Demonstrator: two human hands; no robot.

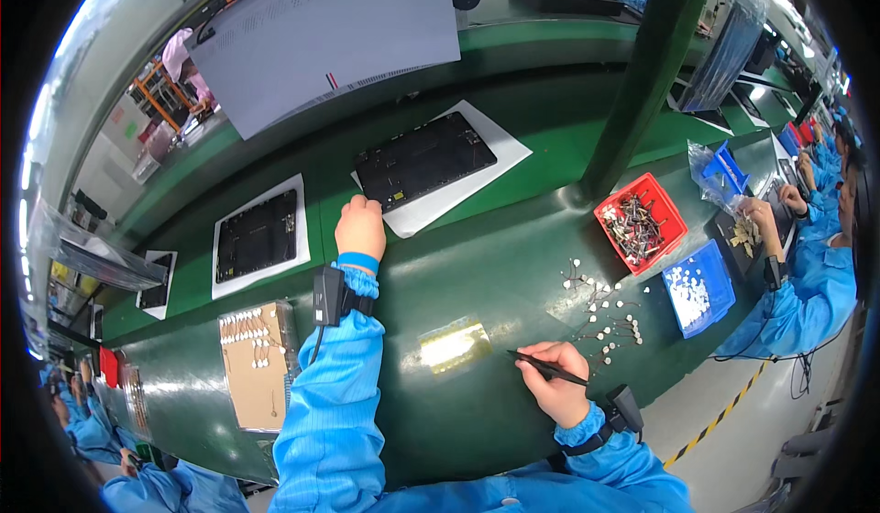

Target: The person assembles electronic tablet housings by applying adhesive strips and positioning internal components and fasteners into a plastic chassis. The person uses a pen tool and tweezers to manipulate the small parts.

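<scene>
My left hand point(360, 231) reaches forward, its fingers curled at the near left corner of a flat black device casing point(431, 160). The casing lies tilted on a white sheet point(500, 137) on the green belt. Closed around slim black tweezers point(561, 372), my right hand point(559, 386) hovers over the bench, the tips pointing left. Just left of those tips lies a shiny yellowish clear strip point(456, 348). Several small white round parts with thin wires point(600, 316) are scattered to the right of that hand.
A red bin point(674, 224) of small metal parts and a blue tray point(724, 288) of white pieces stand at right, near a co-worker's arm point(770, 238). A cardboard sheet point(247, 394) holds wired parts at left. Another casing point(258, 233) lies on the belt; a green post point(632, 82) rises behind.
</scene>
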